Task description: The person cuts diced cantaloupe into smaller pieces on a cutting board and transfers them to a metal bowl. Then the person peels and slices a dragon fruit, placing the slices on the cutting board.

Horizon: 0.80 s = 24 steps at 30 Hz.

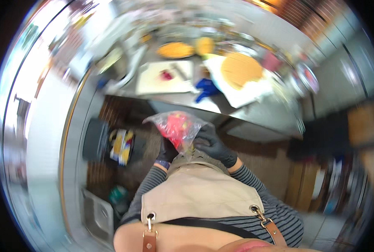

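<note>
A clear plastic bag (178, 127) with red and some yellow-green contents is held in front of the beige apron (202, 190). My left hand (167, 151), in a dark glove, grips it from below at its left side, partly hidden by the bag. Also gloved, my right hand (210, 143) has its bent fingers at the bag's right edge; whether they pinch the plastic is blurred. Beyond the bag, a white cutting board (149, 78) lies on the counter, bearing a knife (180, 72) and a small dark-red piece of food (166, 75).
On the counter are a blue cloth or glove (207, 89), a large round tan sheet (241, 70) on white paper, and a plate of orange-yellow food (175, 50). A bin with rubbish (122, 146) stands at the lower left, near a metal sink (97, 217). Shelving is at the right.
</note>
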Each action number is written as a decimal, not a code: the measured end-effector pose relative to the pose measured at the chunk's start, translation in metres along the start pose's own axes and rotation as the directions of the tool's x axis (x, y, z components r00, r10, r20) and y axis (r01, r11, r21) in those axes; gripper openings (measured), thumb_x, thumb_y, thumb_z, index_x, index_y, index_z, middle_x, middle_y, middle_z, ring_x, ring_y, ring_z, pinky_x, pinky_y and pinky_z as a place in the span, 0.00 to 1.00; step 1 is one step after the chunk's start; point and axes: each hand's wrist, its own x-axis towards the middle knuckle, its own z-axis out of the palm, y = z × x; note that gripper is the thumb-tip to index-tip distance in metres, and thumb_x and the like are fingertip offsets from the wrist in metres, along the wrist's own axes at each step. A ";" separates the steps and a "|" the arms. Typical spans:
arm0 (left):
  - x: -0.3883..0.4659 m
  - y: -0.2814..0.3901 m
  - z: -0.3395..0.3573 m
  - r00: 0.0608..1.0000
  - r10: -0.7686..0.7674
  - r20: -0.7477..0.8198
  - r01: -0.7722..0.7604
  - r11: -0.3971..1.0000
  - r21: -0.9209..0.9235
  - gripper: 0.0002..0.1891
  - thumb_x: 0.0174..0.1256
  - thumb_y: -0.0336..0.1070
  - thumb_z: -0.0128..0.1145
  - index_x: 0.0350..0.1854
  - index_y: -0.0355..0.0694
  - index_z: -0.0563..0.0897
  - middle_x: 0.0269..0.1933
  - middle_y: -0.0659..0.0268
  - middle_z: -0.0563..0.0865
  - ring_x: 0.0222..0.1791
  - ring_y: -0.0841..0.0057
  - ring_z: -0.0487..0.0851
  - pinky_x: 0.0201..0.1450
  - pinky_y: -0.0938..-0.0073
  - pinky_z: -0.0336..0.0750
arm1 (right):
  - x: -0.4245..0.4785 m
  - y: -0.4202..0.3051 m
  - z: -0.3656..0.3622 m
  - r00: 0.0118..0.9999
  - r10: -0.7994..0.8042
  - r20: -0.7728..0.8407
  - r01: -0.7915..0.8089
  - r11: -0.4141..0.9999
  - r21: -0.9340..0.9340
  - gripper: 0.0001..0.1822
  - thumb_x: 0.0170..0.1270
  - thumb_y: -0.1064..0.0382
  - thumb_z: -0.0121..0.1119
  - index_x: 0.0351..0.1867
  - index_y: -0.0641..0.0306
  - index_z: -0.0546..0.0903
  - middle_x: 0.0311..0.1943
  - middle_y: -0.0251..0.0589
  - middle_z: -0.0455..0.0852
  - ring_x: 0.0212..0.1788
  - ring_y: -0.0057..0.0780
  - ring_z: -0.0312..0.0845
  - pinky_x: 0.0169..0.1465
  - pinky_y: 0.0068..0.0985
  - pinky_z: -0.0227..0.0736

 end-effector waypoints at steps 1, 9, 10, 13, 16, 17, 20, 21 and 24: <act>-0.014 0.009 0.013 0.996 0.090 0.020 -0.089 0.994 -0.063 0.35 0.73 0.62 0.40 0.74 0.46 0.58 0.73 0.61 0.64 0.72 0.60 0.62 0.75 0.53 0.54 | 0.008 0.019 0.004 0.997 -0.040 0.059 0.040 0.999 0.010 0.16 0.64 0.66 0.64 0.52 0.66 0.80 0.59 0.41 0.76 0.55 0.33 0.74 0.57 0.31 0.70; -0.123 0.053 0.016 0.788 0.379 -0.485 -0.395 0.916 0.075 0.37 0.65 0.55 0.61 0.70 0.41 0.63 0.67 0.58 0.72 0.64 0.61 0.73 0.68 0.57 0.68 | 0.035 0.116 0.116 0.854 0.152 0.497 -0.065 0.980 -0.187 0.26 0.65 0.65 0.60 0.64 0.64 0.71 0.63 0.45 0.74 0.65 0.37 0.69 0.64 0.34 0.68; -0.127 0.052 0.019 0.721 0.462 -0.517 -0.412 0.885 0.216 0.36 0.64 0.53 0.62 0.69 0.40 0.63 0.66 0.58 0.72 0.63 0.62 0.74 0.67 0.58 0.69 | 0.037 0.117 0.127 0.843 0.164 0.512 -0.115 0.985 -0.127 0.26 0.65 0.64 0.59 0.64 0.64 0.71 0.63 0.45 0.74 0.65 0.37 0.69 0.64 0.34 0.68; -0.143 0.052 0.004 0.652 0.544 -0.529 -0.318 0.828 0.461 0.35 0.64 0.48 0.65 0.67 0.41 0.63 0.61 0.58 0.74 0.62 0.69 0.73 0.63 0.64 0.73 | 0.042 0.109 0.158 0.785 0.364 0.500 -0.553 0.776 0.302 0.26 0.65 0.63 0.59 0.64 0.63 0.70 0.63 0.45 0.74 0.65 0.38 0.69 0.63 0.34 0.68; -0.149 0.082 -0.027 0.648 0.597 -0.473 -0.119 0.693 0.711 0.35 0.66 0.49 0.62 0.70 0.44 0.61 0.61 0.59 0.73 0.63 0.71 0.71 0.60 0.64 0.74 | 0.070 0.103 0.187 0.758 0.414 0.504 -0.643 0.608 0.466 0.27 0.65 0.61 0.58 0.65 0.63 0.70 0.63 0.45 0.74 0.64 0.38 0.69 0.63 0.35 0.68; -0.154 0.099 -0.041 0.648 0.615 -0.449 -0.130 0.671 0.730 0.34 0.68 0.50 0.60 0.70 0.44 0.61 0.63 0.59 0.71 0.63 0.71 0.71 0.61 0.66 0.73 | 0.086 0.102 0.199 0.761 0.415 0.499 -0.644 0.578 0.501 0.27 0.65 0.60 0.58 0.65 0.63 0.70 0.63 0.45 0.74 0.64 0.38 0.69 0.63 0.35 0.68; -0.153 0.161 -0.008 0.644 0.575 -0.505 -0.088 0.711 0.697 0.35 0.71 0.55 0.53 0.73 0.42 0.59 0.67 0.59 0.68 0.65 0.70 0.69 0.62 0.69 0.71 | 0.129 0.108 0.216 0.788 0.443 0.428 -0.616 0.550 0.564 0.27 0.65 0.59 0.58 0.65 0.62 0.70 0.63 0.45 0.74 0.64 0.38 0.69 0.63 0.35 0.68; -0.157 0.176 -0.017 0.625 0.549 -0.554 -0.118 0.769 0.628 0.33 0.71 0.51 0.55 0.72 0.43 0.61 0.65 0.60 0.71 0.63 0.72 0.72 0.61 0.70 0.72 | 0.143 0.109 0.224 0.790 0.443 0.424 -0.613 0.540 0.577 0.27 0.65 0.58 0.58 0.65 0.62 0.69 0.63 0.45 0.74 0.64 0.39 0.69 0.63 0.35 0.68; -0.171 0.202 -0.043 0.656 0.503 -0.563 -0.276 0.854 0.441 0.25 0.71 0.44 0.57 0.65 0.38 0.71 0.56 0.63 0.79 0.55 0.77 0.78 0.57 0.75 0.74 | 0.164 0.105 0.248 0.764 0.465 0.447 -0.644 0.515 0.566 0.28 0.65 0.57 0.57 0.65 0.61 0.69 0.63 0.45 0.74 0.64 0.39 0.70 0.62 0.36 0.69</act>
